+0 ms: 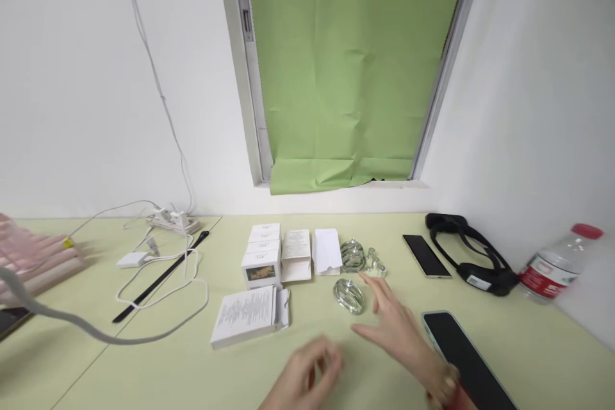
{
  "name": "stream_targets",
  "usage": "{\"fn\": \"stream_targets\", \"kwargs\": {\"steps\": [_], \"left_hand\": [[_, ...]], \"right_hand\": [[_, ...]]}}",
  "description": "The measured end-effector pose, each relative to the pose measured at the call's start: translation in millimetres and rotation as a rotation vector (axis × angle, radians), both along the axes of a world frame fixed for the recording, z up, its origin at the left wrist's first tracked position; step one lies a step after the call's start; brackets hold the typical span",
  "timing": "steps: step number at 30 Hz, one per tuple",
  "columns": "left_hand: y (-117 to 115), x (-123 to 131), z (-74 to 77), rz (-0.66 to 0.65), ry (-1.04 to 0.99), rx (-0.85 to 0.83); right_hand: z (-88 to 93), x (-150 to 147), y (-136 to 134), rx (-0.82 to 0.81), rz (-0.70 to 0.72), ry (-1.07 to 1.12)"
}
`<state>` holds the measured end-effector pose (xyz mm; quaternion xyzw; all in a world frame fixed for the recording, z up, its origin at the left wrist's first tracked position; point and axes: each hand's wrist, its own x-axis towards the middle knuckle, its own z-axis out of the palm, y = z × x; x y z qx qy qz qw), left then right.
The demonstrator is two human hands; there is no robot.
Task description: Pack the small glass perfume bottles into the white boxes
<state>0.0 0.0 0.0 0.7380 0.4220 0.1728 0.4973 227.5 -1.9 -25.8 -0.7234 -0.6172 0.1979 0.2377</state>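
My right hand stretches over the green table with its fingers spread, fingertips just right of a clear plastic blister tray. It holds nothing. My left hand hovers low at the bottom edge, fingers curled inward; motion blur hides whether anything is in them. A second clear tray and several small glass vials lie just beyond. Small white boxes, folded leaflets and a printed leaflet stack lie to the left.
A black phone lies by my right wrist, another phone and a black strap further back. A water bottle lies at the right. White cables and a power strip are at the left; green paper covers the window.
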Motion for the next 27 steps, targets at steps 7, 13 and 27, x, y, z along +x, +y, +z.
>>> {"fn": "stream_targets", "kwargs": {"steps": [7, 13, 27], "left_hand": [[62, 50, -67.0, -0.113, 0.285, 0.618], [51, 37, -77.9, -0.152, 0.138, 1.108], [93, -48, -7.2, 0.245, 0.498, 1.625]], "right_hand": [[-62.9, 10, 58, 0.265, -0.016, 0.12], [-90.5, 28, 65, 0.586, -0.171, 0.219], [-75.5, 27, 59, 0.425, -0.025, 0.49]]}}
